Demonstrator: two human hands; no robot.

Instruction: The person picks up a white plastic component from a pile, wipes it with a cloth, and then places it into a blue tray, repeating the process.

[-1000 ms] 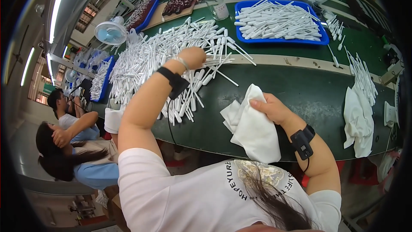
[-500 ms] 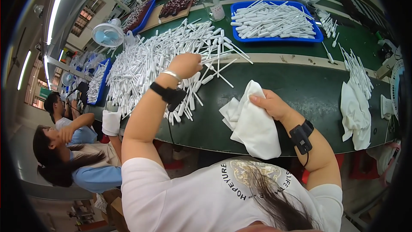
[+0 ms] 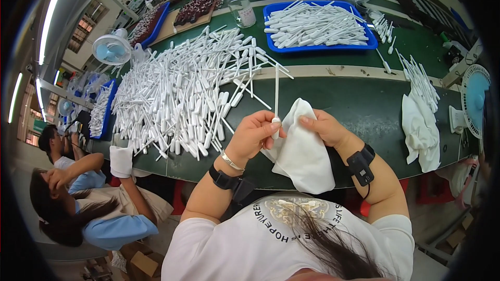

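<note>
Between the thumb and fingers of my left hand [image 3: 253, 136] stands a slim white plastic stick [image 3: 276, 93], thin part up and thicker end in the grip. My right hand [image 3: 327, 128] is closed on a white cloth [image 3: 306, 158], which hangs down over the table's front edge. The two hands are side by side, with the stick's thick end close to the cloth. Left of them spreads a big loose pile of similar white sticks [image 3: 177, 93]. Beyond, a blue tray [image 3: 323, 48] is heaped with more of them.
At the right lie a row of white sticks [image 3: 416, 80], a crumpled white cloth [image 3: 421, 130] and a fan [image 3: 475, 99]. A glass jar [image 3: 242, 11] stands behind the pile. Co-workers sit at the left, one with a white-covered hand [image 3: 121, 161] by the table edge.
My left hand has come back from the pile with a white stick and is now beside the cloth. My right hand still holds the cloth; the view has shifted slightly.
</note>
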